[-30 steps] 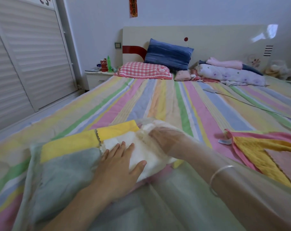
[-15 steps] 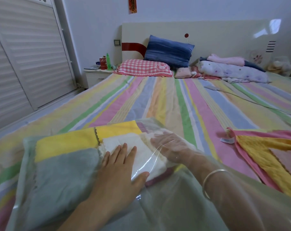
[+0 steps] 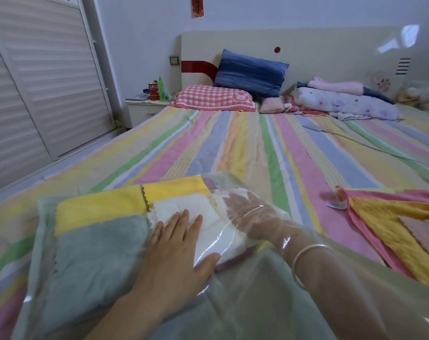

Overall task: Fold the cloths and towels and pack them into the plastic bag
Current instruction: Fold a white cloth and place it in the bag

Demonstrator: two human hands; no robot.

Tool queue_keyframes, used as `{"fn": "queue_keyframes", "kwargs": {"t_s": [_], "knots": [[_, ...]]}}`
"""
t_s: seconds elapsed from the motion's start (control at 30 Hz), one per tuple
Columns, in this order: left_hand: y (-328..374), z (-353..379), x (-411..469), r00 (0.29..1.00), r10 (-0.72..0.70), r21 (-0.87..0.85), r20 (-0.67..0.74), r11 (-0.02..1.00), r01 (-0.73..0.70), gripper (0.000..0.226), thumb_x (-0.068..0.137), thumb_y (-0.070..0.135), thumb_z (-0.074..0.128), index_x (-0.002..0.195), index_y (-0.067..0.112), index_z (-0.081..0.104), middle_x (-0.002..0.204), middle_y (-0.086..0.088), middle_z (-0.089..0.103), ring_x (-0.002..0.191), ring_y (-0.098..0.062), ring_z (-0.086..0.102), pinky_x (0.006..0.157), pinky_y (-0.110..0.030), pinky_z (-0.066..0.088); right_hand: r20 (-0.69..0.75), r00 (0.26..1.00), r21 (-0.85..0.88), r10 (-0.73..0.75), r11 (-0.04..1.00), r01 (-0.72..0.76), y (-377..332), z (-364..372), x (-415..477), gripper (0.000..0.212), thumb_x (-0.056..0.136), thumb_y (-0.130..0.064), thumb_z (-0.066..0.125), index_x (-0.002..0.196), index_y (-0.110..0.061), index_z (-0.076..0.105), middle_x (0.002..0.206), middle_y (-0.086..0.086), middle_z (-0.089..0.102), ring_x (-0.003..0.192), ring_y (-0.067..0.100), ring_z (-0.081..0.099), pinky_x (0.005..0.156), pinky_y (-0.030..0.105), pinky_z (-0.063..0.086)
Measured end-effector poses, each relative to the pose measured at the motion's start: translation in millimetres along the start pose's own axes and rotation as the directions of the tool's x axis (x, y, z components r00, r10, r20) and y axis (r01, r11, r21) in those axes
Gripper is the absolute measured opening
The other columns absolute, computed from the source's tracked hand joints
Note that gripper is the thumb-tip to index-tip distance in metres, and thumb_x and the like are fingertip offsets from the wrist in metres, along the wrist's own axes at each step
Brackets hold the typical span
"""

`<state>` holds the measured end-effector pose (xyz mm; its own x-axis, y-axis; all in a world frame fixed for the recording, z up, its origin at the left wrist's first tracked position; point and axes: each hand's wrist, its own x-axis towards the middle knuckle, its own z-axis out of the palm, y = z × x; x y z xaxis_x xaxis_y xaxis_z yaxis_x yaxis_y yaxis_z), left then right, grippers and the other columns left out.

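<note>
Fingers (image 3: 181, 224) of the left hand (image 3: 174, 256) lie straight and spread, pressing flat on a large clear plastic bag (image 3: 257, 303) over a folded white cloth (image 3: 184, 204) inside it. The right hand (image 3: 248, 212), with a silver bangle (image 3: 304, 253) at the wrist, reaches inside the bag, and its fingers (image 3: 235, 201), seen hazily through the film, stretch open against the white cloth's far side. Beside the white cloth the bag holds a folded yellow cloth (image 3: 98, 207) and a folded grey-green towel (image 3: 93, 253). The bag lies on a pastel striped bedsheet (image 3: 233, 148). To the right, apart from the bag, a yellow cloth with pink edging (image 3: 380, 224) lies unfolded.
</note>
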<state>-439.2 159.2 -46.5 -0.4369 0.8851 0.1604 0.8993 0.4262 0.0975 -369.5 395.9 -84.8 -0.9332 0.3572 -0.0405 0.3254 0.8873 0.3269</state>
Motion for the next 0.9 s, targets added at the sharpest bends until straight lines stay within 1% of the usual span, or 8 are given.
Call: {"fn": "queue_keyframes", "kwargs": {"t_s": [0.13, 0.33, 0.47, 0.53, 0.6, 0.7, 0.8, 0.9], "knots": [[0, 1, 0, 1.0, -0.001, -0.01, 0.009, 1.0, 0.001, 0.096, 0.062, 0.073, -0.01, 0.151, 0.038, -0.011, 0.161, 0.005, -0.015, 0.147, -0.01, -0.016, 0.119, -0.034, -0.012, 0.015, 0.999, 0.344, 0.037, 0.938, -0.04, 4, 7, 5, 0.055, 0.1, -0.04, 0.028, 0.151, -0.022, 0.024, 0.161, -0.002, 0.011, 0.148, 0.016, 0.0, 0.119, 0.044, 0.001], [-5, 5, 1, 0.999, 0.011, 0.017, 0.046, 1.0, -0.011, 0.098, 0.062, 0.074, -0.011, 0.152, 0.037, -0.008, 0.162, 0.0, -0.015, 0.148, -0.014, -0.016, 0.12, -0.037, -0.011, -0.057, 0.998, -0.066, -0.023, 0.998, 0.019, 0, 4, 6, 0.081, 0.073, -0.067, -0.019, 0.143, -0.041, 0.014, 0.16, -0.007, 0.009, 0.147, 0.029, 0.0, 0.113, 0.056, 0.006], [-11, 3, 0, 0.999, 0.038, -0.01, -0.028, 0.999, -0.038, 0.094, 0.071, 0.075, 0.0, 0.154, 0.031, 0.0, 0.162, -0.006, -0.007, 0.15, -0.019, -0.009, 0.12, -0.039, -0.009, -0.177, 0.88, -0.075, 0.441, 0.885, -0.459, -23, -6, -25, 0.061, 0.085, -0.064, -0.009, 0.112, -0.07, 0.045, 0.134, -0.035, 0.048, 0.144, 0.03, 0.023, 0.118, 0.043, 0.013], [-9, -1, -4, 0.983, 0.117, 0.041, -0.138, 0.993, -0.112, 0.082, 0.085, 0.067, 0.018, 0.153, 0.021, 0.025, 0.16, -0.013, 0.019, 0.149, -0.026, 0.013, 0.117, -0.044, 0.003, -0.211, 0.893, 0.188, 0.398, 0.913, -0.362, -41, -9, -59, 0.059, 0.097, -0.051, 0.004, 0.111, -0.049, 0.061, 0.115, -0.021, 0.067, 0.117, 0.017, 0.06, 0.106, 0.034, 0.025], [6, -7, -13, 0.962, 0.174, 0.003, -0.208, 0.984, -0.177, 0.07, 0.091, 0.057, 0.026, 0.148, 0.019, 0.038, 0.155, -0.011, 0.032, 0.145, -0.026, 0.027, 0.115, -0.044, 0.01, -0.22, 0.861, 0.389, 0.459, 0.851, -0.354, -53, -8, -91, 0.056, 0.1, -0.051, 0.004, 0.125, -0.03, 0.05, 0.121, 0.001, 0.067, 0.112, 0.022, 0.062, 0.106, 0.035, 0.022], [50, -18, -40, 0.941, 0.253, -0.175, -0.223, 0.94, -0.294, 0.072, 0.088, 0.062, 0.013, 0.153, 0.03, 0.021, 0.161, 0.003, 0.014, 0.149, -0.011, 0.01, 0.119, -0.035, 0.002, -0.259, 0.849, 0.448, 0.461, 0.836, -0.318, -51, 16, -132, 0.05, 0.099, -0.044, 0.022, 0.122, -0.016, 0.057, 0.114, 0.014, 0.068, 0.104, 0.032, 0.066, 0.089, 0.048, 0.051], [95, -27, -80, 0.945, 0.302, -0.295, -0.125, 0.898, -0.326, 0.089, 0.074, 0.081, -0.011, 0.151, 0.039, 0.004, 0.156, 0.019, -0.01, 0.144, 0.004, -0.014, 0.119, -0.027, -0.009, -0.056, 0.926, 0.406, 0.373, 0.856, -0.32, -47, 54, -167, 0.074, 0.1, -0.053, 0.006, 0.119, -0.014, 0.066, 0.117, 0.014, 0.067, 0.11, 0.036, 0.063, 0.104, 0.043, 0.033], [129, -31, -120, 0.934, 0.357, -0.37, 0.005, 0.868, -0.33, 0.103, 0.058, 0.084, -0.022, 0.15, 0.039, -0.005, 0.152, 0.022, -0.018, 0.14, 0.009, -0.022, 0.115, -0.02, -0.017, -0.055, 0.934, 0.386, 0.353, 0.87, -0.307, -44, 83, -203, 0.06, 0.1, -0.053, 0.011, 0.143, -0.023, 0.041, 0.128, 0.017, 0.06, 0.131, 0.037, 0.041, 0.109, 0.042, 0.015]]}}
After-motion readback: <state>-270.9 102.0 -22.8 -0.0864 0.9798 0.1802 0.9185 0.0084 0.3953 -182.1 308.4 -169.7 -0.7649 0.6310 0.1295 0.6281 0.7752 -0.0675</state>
